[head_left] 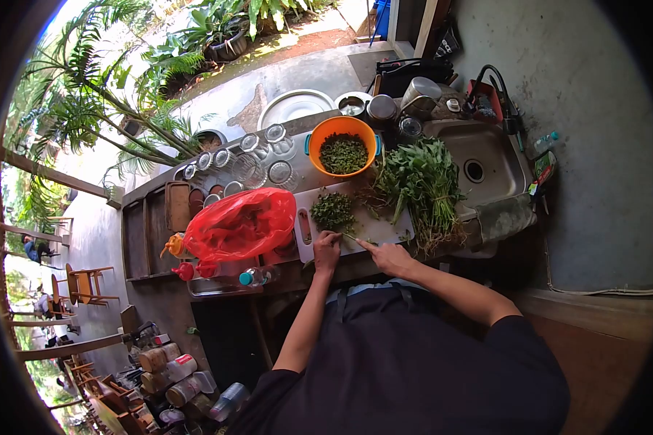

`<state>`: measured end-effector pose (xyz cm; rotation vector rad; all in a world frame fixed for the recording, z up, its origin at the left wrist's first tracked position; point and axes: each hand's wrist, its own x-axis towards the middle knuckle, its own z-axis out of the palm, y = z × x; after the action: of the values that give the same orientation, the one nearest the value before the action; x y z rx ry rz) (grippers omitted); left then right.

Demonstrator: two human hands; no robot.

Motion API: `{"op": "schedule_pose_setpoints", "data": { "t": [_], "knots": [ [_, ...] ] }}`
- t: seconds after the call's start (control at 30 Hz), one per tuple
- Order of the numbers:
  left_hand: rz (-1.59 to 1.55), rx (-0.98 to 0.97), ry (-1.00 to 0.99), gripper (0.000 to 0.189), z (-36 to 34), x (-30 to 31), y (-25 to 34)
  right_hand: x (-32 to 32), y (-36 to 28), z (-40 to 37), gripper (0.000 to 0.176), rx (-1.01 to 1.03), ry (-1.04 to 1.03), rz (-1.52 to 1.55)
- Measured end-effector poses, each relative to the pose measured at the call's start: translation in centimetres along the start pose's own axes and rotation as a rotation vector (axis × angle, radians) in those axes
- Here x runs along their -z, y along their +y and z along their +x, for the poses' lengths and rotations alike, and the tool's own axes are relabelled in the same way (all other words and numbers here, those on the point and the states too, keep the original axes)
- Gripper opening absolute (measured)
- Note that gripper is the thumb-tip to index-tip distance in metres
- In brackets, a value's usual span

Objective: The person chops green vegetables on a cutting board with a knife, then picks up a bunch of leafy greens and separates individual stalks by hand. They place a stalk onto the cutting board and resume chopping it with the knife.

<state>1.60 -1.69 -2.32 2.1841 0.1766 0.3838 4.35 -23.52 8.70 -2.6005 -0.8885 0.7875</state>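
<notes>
A thin green stem [350, 237] stretches between my two hands over the white cutting board [363, 194]. My left hand [327, 248] is closed near the board's front edge, and what lies inside its fingers is hidden. Thumb and finger of my right hand [390, 258] are closed on the stem. A pile of picked green leaves [332, 211] lies on the board just beyond my left hand. To the right, a big bunch of leafy greens [422, 177] with roots rests partly on the board. More leaves fill an orange bowl [344, 145] behind the board.
Left of the board sits a red plastic bag [239, 225], with a capped bottle [258, 276] in front. Several glasses [248, 170] stand behind it. A metal sink [492, 163] is at right, with a cloth [506, 216] on its front edge. Pots [382, 109] stand at the back.
</notes>
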Motion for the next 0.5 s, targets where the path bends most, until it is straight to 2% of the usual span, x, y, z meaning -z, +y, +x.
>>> {"op": "schedule_pose_setpoints", "data": {
  "t": [0.2, 0.33, 0.5],
  "knots": [
    [0.019, -0.022, 0.004, 0.011, 0.0, -0.2, -0.2, 0.9, -0.1, 0.9, 0.063, -0.021, -0.075, -0.01],
    [0.055, -0.075, -0.002, 0.011, 0.1, 0.1, -0.2, -0.7, 0.6, 1.9, 0.061, -0.009, -0.013, 0.029],
    [0.027, -0.039, -0.011, 0.012, 0.1, 0.0, -0.1, -2.1, 0.5, 2.3, 0.063, -0.01, 0.066, 0.107]
  ]
}}
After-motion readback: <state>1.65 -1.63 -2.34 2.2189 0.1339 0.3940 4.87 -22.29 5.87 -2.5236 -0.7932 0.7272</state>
